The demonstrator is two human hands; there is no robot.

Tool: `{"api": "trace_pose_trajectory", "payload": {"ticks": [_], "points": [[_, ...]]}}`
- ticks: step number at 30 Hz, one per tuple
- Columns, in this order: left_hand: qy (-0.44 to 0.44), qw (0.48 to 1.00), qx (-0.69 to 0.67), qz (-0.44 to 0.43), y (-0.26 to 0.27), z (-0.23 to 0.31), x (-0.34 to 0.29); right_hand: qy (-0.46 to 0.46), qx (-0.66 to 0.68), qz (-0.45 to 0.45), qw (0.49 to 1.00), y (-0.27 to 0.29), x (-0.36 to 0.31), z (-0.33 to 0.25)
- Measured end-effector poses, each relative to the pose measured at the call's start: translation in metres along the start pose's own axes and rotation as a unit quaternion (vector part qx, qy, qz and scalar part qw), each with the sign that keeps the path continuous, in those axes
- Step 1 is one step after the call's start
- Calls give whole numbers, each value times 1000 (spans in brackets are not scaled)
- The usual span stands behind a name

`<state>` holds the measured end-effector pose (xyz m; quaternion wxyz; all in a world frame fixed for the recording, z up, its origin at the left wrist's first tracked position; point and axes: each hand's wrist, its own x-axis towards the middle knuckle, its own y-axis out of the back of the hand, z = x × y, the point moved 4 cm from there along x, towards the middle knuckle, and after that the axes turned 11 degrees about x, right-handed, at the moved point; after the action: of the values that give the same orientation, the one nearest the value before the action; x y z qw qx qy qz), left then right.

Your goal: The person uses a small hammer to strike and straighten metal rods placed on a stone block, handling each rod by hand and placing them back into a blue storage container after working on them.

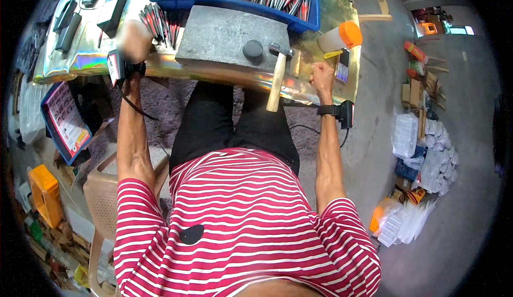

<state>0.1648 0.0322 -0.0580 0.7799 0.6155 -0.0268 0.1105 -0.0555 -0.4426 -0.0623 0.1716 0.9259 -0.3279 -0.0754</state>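
Observation:
My left hand (133, 41) is a blur at the table's near edge, beside a bunch of slim red-and-grey tools (162, 25); its fingers cannot be made out. On the right, my right hand (322, 78) rests on the table with curled fingers, and whatever they may hold is hidden. Next to it lies a phone (342, 66) with a lit screen. Between my hands sits a grey block (219, 32) carrying a round black piece (253, 48). A hammer (277, 80) has its head at the block's right edge, and its wooden handle juts over the table edge.
Behind the block stands a blue crate (235, 1) full of the slim tools. A bottle with an orange cap (350, 33) is at the table's right edge. Black boxes (112, 11) lie far left. A plastic chair (101, 195) and bagged goods (435, 153) flank me.

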Motion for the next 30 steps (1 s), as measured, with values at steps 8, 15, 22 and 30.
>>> {"api": "trace_pose_trajectory", "payload": {"ticks": [8,15,22,30], "points": [[-123,975,101,158,-13,-12,-11,92,-128,-3,987,0,5,0],[-207,924,133,293,-28,-20,-13,193,-196,-6,962,-15,-8,-30],[-112,959,92,242,-14,-6,-20,201,-251,-14,947,-13,-8,-28],[-204,873,340,285,-23,-1,-27,260,-276,-54,924,-19,-10,-35]]}}
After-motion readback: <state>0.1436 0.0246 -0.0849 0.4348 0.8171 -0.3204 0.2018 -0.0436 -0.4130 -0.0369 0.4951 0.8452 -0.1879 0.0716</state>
